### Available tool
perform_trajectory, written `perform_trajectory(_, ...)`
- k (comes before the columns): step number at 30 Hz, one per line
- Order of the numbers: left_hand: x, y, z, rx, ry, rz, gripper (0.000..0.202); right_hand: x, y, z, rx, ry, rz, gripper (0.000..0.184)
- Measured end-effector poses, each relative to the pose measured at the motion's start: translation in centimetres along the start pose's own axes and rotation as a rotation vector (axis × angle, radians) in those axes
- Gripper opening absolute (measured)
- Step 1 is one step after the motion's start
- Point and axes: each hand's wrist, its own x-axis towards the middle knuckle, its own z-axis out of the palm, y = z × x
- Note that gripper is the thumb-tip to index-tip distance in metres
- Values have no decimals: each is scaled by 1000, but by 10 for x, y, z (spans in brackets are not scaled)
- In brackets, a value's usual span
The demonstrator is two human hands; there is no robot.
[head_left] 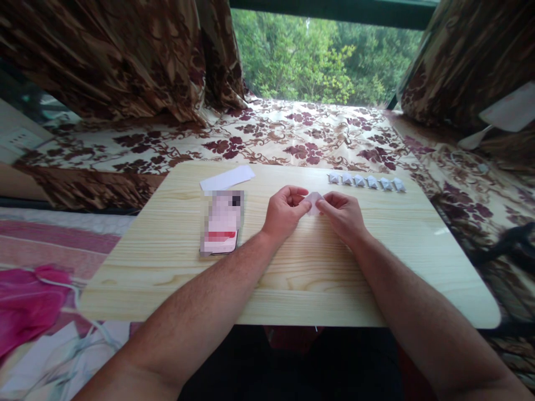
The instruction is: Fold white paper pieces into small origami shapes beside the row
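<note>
Both my hands meet over the middle of a light wooden table (292, 278). My left hand (284, 211) and my right hand (343, 214) each pinch one side of a small folded piece of white paper (313, 201), held just above the tabletop. The fingers of both hands are curled closed on it. A row of several small folded white paper pieces (366, 181) lies at the far right of the table. A strip of white paper (228, 177) lies at the far left, and a phone (222, 223) lies flat just in front of the strip.
A floral cloth (292, 133) covers the ledge behind the table, under a window with patterned curtains (125, 55). Pink fabric (29, 306) and white cables (75, 345) lie at the lower left. A dark cable (510, 239) sits at the right.
</note>
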Motion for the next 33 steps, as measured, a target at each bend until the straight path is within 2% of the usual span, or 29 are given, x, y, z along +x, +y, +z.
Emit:
perform_trajectory(18,2,-4,-4,85,32,13,23,3,1,-3,27,27,-18,31)
perform_trajectory(24,2,-3,-4,65,88,40,24,0,-2,-1,-23,26,16,32)
perform_trajectory(28,1,2,-3,88,126,44,21,1,0,1,72,64,-17,23)
perform_trajectory(33,-1,6,-2,126,94,30,25,1,2,2,168,68,-80,29)
